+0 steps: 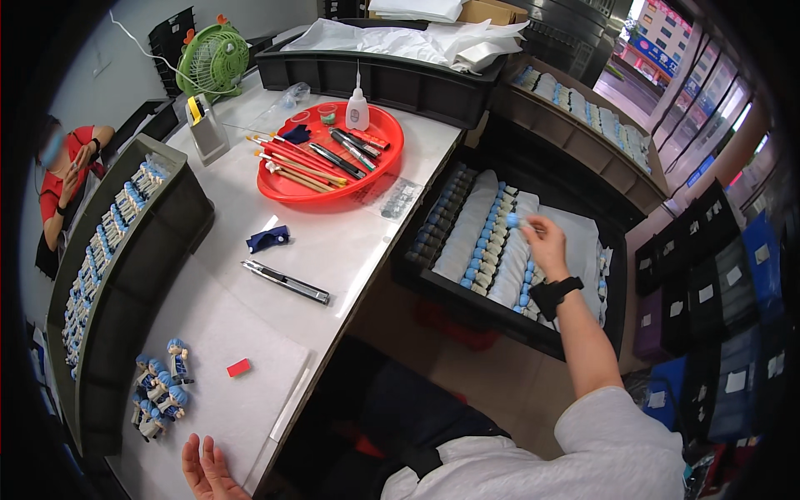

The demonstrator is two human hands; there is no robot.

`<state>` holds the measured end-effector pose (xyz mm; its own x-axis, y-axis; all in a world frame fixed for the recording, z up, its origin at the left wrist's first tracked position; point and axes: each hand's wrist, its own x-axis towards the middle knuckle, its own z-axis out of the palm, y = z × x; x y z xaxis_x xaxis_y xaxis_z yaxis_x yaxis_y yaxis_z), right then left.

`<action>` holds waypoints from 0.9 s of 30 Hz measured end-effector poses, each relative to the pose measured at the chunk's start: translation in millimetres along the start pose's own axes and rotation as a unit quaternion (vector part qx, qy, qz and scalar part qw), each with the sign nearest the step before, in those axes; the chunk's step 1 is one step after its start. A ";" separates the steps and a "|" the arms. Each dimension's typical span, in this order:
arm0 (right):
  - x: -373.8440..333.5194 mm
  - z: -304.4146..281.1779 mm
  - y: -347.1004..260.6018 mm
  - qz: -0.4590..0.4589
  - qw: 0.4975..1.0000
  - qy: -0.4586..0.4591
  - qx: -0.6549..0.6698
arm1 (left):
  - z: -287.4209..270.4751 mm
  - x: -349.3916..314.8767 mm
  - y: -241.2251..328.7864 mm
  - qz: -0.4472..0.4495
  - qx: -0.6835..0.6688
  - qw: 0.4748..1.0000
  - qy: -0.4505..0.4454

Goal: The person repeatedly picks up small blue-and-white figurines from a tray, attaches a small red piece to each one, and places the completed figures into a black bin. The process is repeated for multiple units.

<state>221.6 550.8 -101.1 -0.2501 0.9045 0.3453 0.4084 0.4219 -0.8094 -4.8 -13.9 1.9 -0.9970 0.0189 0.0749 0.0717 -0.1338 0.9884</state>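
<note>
One white tabletop (346,237) carries the work, with four bins close about it. A grey bin (150,275) lies along the left edge, its rows of figures (121,217) too many to count. One black bin (375,81) crosses the far edge, filled with white sheets (392,38). A lower black bin (492,312) sits off the right edge, rows of figures alternating with pale cloth strips (472,221); one brown bin (575,135), beyond it, holds more.

One red tray (283,196) near the far right corner carries one bottle (357,115), one small cup (327,115), and several brushes (308,171) and pens (337,160), overlapping too much for a sure count. One green fan (212,58) stands by the far left corner, one tape dispenser (207,137) near it.

Of two hands, the right hand (547,248) is over the lower black bin, fingers clamped on one figure (512,220), its light blue head blurred. The left hand (208,477) is empty at the near end, fingers slightly apart, near a pile (158,387).

One silver tool (286,282) and one dark blue cloth (267,239) lie mid-tabletop. The pile, toward the near left corner, has about seven figures at mixed angles: light blue hair, pale faces, dark blue and white clothes. One red block (238,367) lies right of them.
</note>
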 end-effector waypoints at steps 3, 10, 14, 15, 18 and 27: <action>6.2 -34.8 52.0 0.021 0.982 0.019 -0.189 | -0.9 0.4 1.2 -0.002 0.008 1.000 0.004; 0.8 -45.1 123.2 0.097 0.957 -0.049 -0.267 | -0.5 -0.8 3.5 -0.004 0.015 1.000 0.003; -2.3 -33.3 138.2 0.125 0.959 -0.049 -0.248 | 1.1 -1.9 3.4 -0.002 0.023 1.000 0.004; -2.8 -31.9 138.0 0.129 0.959 -0.047 -0.249 | 1.8 -2.4 3.1 -0.002 0.024 1.000 0.003; -1.0 -29.1 147.7 0.117 0.959 -0.031 -0.258 | 6.8 -3.6 3.7 0.003 0.025 1.000 0.002; 7.6 24.7 43.3 -0.063 0.995 -0.018 -0.077 | 2.3 3.4 -2.7 -0.003 0.056 0.998 0.040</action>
<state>215.7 574.5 -145.2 -0.3377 0.8423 0.4200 0.5013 0.5386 -0.6772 -8.2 -11.2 -0.2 -0.9962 -0.0603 0.0628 0.0643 -0.0229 0.9977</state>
